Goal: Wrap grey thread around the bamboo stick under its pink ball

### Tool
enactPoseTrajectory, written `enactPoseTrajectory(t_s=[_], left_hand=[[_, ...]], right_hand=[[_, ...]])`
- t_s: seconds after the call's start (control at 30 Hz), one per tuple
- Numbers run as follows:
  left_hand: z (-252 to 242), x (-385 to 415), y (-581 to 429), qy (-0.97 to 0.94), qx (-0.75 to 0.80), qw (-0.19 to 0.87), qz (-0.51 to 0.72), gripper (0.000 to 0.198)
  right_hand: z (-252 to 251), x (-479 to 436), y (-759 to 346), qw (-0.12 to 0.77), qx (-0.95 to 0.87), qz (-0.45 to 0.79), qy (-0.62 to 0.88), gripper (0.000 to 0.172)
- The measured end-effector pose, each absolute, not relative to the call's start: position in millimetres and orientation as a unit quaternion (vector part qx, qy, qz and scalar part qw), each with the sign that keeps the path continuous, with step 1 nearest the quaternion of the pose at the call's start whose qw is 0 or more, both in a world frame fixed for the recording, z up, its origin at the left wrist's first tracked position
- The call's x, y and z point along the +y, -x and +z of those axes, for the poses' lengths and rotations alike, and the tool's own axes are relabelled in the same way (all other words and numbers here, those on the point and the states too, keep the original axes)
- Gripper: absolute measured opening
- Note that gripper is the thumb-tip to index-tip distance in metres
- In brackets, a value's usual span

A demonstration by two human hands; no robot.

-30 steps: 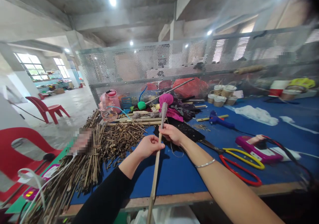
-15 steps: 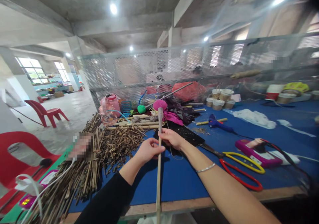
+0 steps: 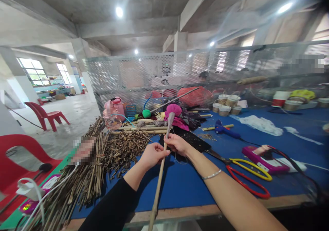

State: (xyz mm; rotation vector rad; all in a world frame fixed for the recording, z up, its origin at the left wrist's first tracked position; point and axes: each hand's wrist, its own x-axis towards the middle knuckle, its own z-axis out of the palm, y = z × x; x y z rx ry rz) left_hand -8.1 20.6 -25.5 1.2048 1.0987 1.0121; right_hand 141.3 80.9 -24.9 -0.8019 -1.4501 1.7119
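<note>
A long thin bamboo stick [image 3: 159, 179] runs from the front table edge up between my hands, with a grey wrapped tip [image 3: 170, 119] at its far end. My left hand [image 3: 154, 154] pinches the stick between thumb and fingers. Just above it, my right hand [image 3: 177, 143] is closed on the stick below the grey wrapping. A thin grey strand [image 3: 180, 162] loops down under the right hand. Behind the tip lies a magenta ball of yarn [image 3: 173, 109]. To the right of my right hand is a dark flat sheet [image 3: 191, 140].
Dry twigs [image 3: 89, 176] and brown plant bits [image 3: 123, 148] cover the left side. Large scissors [image 3: 246, 172] with red and yellow handles lie right, near a blue glue gun [image 3: 224, 129] and a purple power strip [image 3: 269, 162]. Small cups [image 3: 226, 104] stand behind. A mesh partition [image 3: 144, 73] closes the back.
The stick has tilted: its grey tip has swung right and its near end left. Both hands stay closed on it in nearly the same place.
</note>
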Motion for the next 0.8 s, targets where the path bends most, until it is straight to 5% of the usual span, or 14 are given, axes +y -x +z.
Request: enactPoseTrajectory(t_s=[0.27, 0.53, 0.8], left_hand=[[-18.2, 18.4, 10.6, -0.494, 0.348, 0.684, 0.409, 0.036], [-30.0, 20.7, 4.7, -0.518, 0.483, 0.56, 0.429, 0.044], [-17.7, 14.9, 8.2, -0.442, 0.372, 0.723, 0.378, 0.04]], right_hand=[[-16.9, 77.1, -146.6, 0.368, -0.54, 0.719, 0.237, 0.036], [-25.2, 80.6, -139.5, 0.351, -0.581, 0.662, 0.318, 0.034], [-22.3, 79.2, -144.8, 0.344, -0.555, 0.717, 0.245, 0.034]])
